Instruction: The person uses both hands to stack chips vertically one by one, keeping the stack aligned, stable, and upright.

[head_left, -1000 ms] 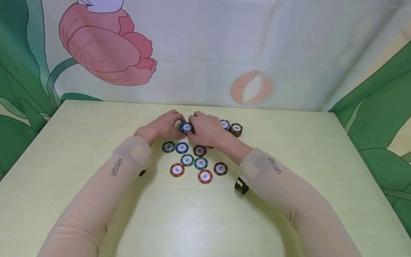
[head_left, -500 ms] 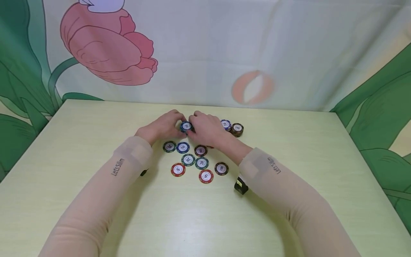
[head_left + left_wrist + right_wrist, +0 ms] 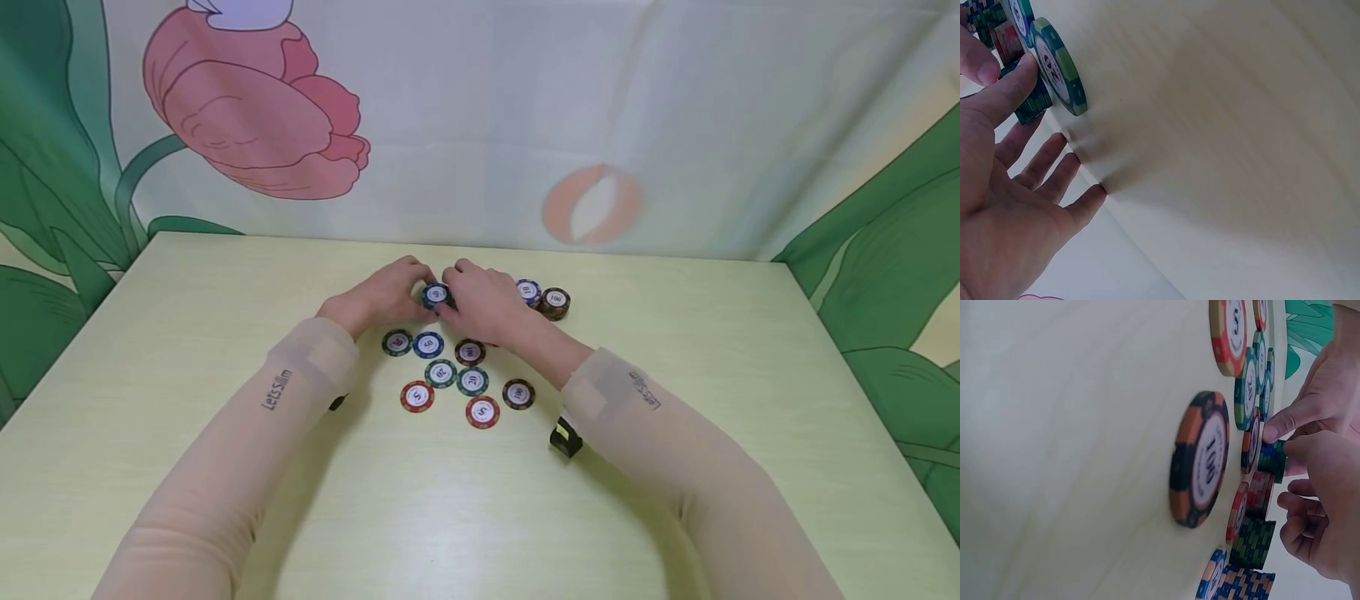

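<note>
Blue-green round chips [image 3: 436,294] stood stacked on the pale wood-grained surface [image 3: 420,508], pinched at their edges by your left hand [image 3: 381,293] and right hand [image 3: 483,302]; likely light, stiff and slippery, they called for an even rim grip.

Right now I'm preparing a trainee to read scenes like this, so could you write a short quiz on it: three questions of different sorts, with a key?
1. True or false: in the head view, a chip stack is between the left hand and the right hand.

2. Which number is printed on the black-and-orange chip in the right wrist view?
A) 5
B) 20
C) 100

3. Fill in the colour: in the head view, the lowest loose chip in the picture has a ____ rim.

Key: 1. True. 2. C. 3. Red.
</note>
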The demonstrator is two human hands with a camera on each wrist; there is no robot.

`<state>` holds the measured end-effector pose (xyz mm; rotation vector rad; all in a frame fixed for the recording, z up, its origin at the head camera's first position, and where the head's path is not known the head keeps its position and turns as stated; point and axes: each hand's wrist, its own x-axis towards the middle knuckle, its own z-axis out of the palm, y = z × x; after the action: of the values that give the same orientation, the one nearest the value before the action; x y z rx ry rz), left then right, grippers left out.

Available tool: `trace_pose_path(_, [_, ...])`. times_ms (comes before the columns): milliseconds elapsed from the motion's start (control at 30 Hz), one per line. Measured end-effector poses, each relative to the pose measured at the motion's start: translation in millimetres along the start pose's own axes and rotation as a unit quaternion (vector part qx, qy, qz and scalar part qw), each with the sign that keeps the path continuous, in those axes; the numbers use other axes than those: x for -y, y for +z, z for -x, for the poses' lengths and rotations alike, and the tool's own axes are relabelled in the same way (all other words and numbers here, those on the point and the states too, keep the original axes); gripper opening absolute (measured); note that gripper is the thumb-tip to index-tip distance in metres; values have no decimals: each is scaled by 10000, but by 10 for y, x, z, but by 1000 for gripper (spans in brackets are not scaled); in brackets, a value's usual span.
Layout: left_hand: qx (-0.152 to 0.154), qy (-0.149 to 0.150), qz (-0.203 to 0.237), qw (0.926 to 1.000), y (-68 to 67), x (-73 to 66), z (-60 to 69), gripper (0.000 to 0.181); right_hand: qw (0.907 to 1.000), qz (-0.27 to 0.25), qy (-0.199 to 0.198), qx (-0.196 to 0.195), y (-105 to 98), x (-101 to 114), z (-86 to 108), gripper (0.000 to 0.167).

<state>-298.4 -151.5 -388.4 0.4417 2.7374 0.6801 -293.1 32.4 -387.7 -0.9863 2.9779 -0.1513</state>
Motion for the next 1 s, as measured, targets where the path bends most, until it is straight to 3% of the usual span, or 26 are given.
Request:
trace_pose_path(333, [51,-105,7,9999,12,3,14,48,9997,-156,-116,-137,-95,0,242,25])
trace_pose_path(600, [103,-106,-22,9999,8,-12,17,51,9994,46,-293,189,-99,-68,535,21])
trace_pose_path(833, [103,50,-79,9999,-3,-10,31,53,9986,156,-450,236,-119,-195,761,22])
trace_pose_path(1000, [134,62,-103,9998,6,-9,21,54,9969,243,-521,545,-158,-248,889,26])
